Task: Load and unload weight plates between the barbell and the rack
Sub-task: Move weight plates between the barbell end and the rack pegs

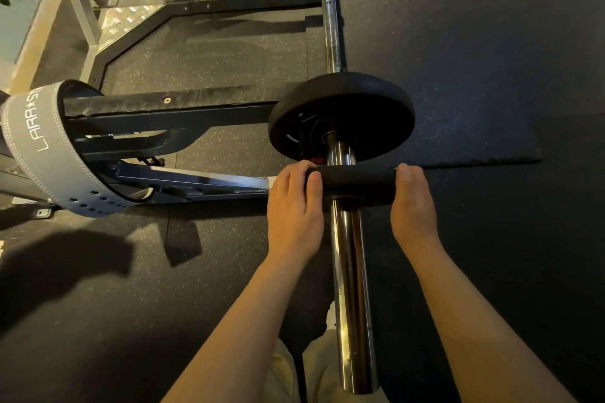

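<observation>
Black small plate [352, 178] threaded on chrome sleeve [348, 271], edge-on, near of big plate [340, 114]. Left hand [294, 209] and right hand [414, 206] grasp opposite rims. Sleeve axis runs near-far; free end near.

Dark speckled rubber floor [229, 52] spreads under everything. A thicker black mat [474, 134] lies on it at right, its ragged near edge running across. The rack's black steel base [137, 39] stands on the floor at left, with a diamond-plate panel [121, 20] inside its frame.
</observation>
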Tool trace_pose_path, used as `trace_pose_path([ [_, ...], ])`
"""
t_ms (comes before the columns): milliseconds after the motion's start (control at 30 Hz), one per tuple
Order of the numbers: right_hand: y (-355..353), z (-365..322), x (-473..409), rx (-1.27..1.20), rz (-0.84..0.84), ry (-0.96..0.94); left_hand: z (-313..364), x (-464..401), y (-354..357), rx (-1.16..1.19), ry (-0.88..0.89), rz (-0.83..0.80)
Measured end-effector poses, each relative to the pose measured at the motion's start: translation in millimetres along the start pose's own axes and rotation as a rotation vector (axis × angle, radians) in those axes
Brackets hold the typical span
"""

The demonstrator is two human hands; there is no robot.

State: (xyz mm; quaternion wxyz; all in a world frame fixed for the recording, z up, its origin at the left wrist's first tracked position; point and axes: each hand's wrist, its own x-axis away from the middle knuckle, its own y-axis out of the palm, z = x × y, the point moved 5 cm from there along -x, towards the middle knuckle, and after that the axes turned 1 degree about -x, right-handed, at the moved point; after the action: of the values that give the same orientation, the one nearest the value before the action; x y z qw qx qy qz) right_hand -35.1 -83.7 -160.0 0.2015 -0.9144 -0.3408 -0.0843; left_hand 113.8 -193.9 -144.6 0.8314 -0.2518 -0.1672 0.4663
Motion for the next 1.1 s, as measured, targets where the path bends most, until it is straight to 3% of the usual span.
trace_pose_path([
  [367,0,-16,14,0.293,-0.013,-0.234,-19,14,-7,0.142,-0.1,-0.037],
  [733,-8,-2,21,0.131,-0.104,-0.109,-16,22,-5,0.029,-0.022,0.018],
  [1100,-8,-5,30,0.193,-0.126,-0.101,-18,30,-7,0.066,-0.05,-0.023],
])
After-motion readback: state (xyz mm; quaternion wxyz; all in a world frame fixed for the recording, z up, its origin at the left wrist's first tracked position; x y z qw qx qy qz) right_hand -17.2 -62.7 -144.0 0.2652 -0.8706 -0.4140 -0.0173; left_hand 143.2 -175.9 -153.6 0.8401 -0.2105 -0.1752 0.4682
